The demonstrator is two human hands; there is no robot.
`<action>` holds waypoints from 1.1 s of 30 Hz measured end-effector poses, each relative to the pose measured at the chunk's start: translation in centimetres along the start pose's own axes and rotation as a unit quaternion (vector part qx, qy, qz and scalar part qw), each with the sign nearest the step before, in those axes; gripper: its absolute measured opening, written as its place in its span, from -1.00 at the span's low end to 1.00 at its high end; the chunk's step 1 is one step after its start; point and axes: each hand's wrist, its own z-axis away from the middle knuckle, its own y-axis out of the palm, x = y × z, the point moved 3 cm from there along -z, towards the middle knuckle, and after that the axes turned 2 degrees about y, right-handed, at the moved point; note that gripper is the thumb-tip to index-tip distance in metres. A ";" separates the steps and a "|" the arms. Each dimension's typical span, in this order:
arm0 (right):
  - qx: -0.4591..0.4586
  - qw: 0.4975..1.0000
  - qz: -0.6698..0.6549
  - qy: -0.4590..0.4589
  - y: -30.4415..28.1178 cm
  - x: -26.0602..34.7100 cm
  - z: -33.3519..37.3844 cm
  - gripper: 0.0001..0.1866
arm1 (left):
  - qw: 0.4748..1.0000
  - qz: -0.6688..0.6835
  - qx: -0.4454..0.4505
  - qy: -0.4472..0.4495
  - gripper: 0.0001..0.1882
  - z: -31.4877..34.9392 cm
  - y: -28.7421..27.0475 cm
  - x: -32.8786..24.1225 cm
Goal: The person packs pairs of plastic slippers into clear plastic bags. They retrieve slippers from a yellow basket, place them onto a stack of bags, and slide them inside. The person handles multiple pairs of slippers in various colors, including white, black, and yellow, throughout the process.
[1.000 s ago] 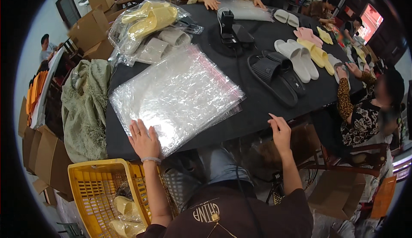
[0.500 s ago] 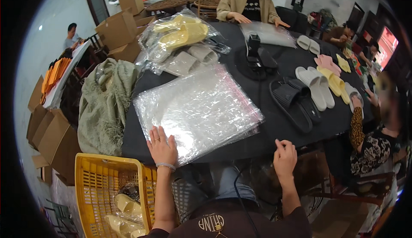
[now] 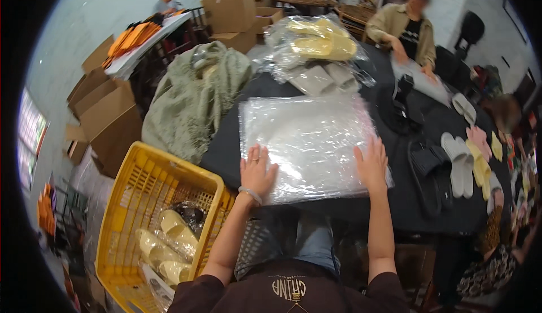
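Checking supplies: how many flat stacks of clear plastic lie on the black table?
2. The near stack is under the left hand and right hand; the far stack is across the table, by a co-worker's hands. More may be hidden.

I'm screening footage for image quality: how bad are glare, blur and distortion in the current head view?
Head view: white glare on the clear plastic bags, strongest beside the left hand; head view: patterned clothing at lower right looks soft, while the yellow crate reads clearly; head view: fisheye curvature, with corners falling to black.
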 end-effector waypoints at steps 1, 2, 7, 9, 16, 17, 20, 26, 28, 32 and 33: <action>0.026 0.999 -0.032 0.011 2.0 -1.7 -0.2 -0.22 | 0.998 0.060 0.027 0.002 -0.32 -0.6 0.2 0.9; 0.055 0.996 -0.064 0.021 2.2 -1.4 -0.4 -0.16 | 0.991 0.123 -0.041 -0.018 -0.30 -0.7 -0.1 1.9; 0.109 0.986 -0.036 0.124 1.3 -2.7 -2.3 0.00 | 0.959 0.200 -0.099 -0.175 -0.19 -2.9 -1.1 4.2; 0.123 0.985 -0.021 0.119 2.1 -3.4 -3.5 0.04 | 0.965 0.141 -0.025 -0.219 -0.14 -4.5 -0.2 4.8; 0.112 0.985 -0.037 0.126 1.9 -1.6 -3.4 0.02 | 0.962 0.236 -0.056 -0.123 -0.17 -8.3 -0.3 4.2; 0.108 0.985 -0.038 0.131 1.9 -1.5 -3.3 0.01 | 0.956 0.266 -0.047 -0.112 -0.20 -8.8 -0.8 4.6; 0.094 0.986 -0.016 0.139 2.0 0.1 -2.4 -0.03 | 0.972 0.201 -0.061 -0.101 -0.23 -9.9 -0.3 6.4; -0.075 0.988 0.117 0.071 3.6 0.0 -1.4 -0.18 | 0.995 0.039 -0.053 -0.076 -0.19 -8.4 1.6 5.2; -0.187 0.971 0.145 -0.005 1.6 1.6 -1.7 -0.28 | 0.995 0.034 -0.048 -0.080 -0.21 -7.9 1.0 4.1; -0.161 0.968 -0.028 -0.192 -1.8 7.2 -3.6 -0.53 | 0.997 -0.031 0.001 -0.066 -0.41 -7.5 0.6 4.0; -0.139 0.968 -0.071 -0.198 -1.4 8.2 -4.1 -0.59 | 0.998 -0.031 -0.001 -0.062 -0.43 -7.5 0.3 3.7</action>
